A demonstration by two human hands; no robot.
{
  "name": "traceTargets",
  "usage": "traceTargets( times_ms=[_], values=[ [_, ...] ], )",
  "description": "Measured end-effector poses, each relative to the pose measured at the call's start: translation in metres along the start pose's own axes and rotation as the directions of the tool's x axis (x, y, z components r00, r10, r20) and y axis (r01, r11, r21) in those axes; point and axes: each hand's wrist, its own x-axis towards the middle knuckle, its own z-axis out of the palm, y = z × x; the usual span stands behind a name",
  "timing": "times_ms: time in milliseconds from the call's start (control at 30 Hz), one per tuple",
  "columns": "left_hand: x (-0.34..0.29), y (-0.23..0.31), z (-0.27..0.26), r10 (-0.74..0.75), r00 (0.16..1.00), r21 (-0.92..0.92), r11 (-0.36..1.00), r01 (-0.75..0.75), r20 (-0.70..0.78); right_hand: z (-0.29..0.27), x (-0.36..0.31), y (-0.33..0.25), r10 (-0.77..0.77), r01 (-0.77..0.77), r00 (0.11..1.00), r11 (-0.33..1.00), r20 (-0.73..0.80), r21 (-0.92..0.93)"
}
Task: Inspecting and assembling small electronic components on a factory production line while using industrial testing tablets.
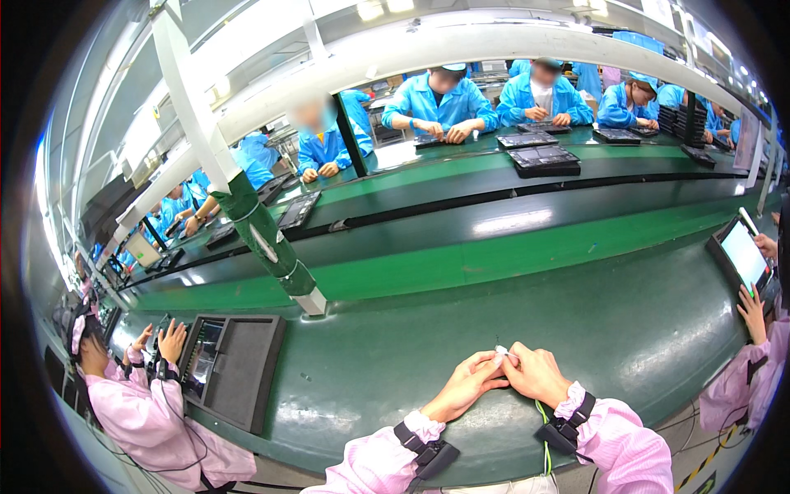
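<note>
My left hand [466, 384] and my right hand [536, 375] meet above the green bench [395, 346], fingertips together. Between them they pinch a small white piece [501, 350], too small to name, with a thin dark tip sticking up. Each of my wrists carries a black strapped device over a pink sleeve, the left one [428, 453] and the right one [566, 428]. A yellow-green cord [545, 445] hangs below my right wrist.
A black foam tray [247, 362] lies to the left, beside a co-worker in pink [140, 412]. A post [267, 239] stands behind it. At right, another person's hand [752, 313] touches a bright-screened tablet [743, 255]. Across the conveyor, people in blue handle black trays [545, 160].
</note>
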Motion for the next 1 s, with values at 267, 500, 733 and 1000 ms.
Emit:
traceTargets(
  times_ms=[267,500,733,1000],
  values=[
    [0.0006,0.0,0.0003,-0.005,1.0,-0.002,1.0,0.005,-0.007,0.0007,0.0003,0.0007,-0.015,0.015,1.0,1.0,-0.006,0.004],
    [0.0026,-0.0004,-0.0021,0.006,1.0,-0.008,1.0,-0.006,0.003,-0.0007,0.0025,-0.0003,-0.01,0.01,1.0,1.0,-0.004,0.003],
    [0.0021,-0.0029,-0.003,0.006,1.0,-0.005,1.0,-0.006,0.003,-0.0006,0.0009,-0.0008,0.001,-0.001,1.0,1.0,0.003,-0.006],
    [0.0007,-0.0003,0.0,0.008,1.0,-0.003,1.0,-0.008,0.01,0.0008,0.0007,0.0005,-0.003,0.004,1.0,1.0,0.004,-0.014]
  ],
)
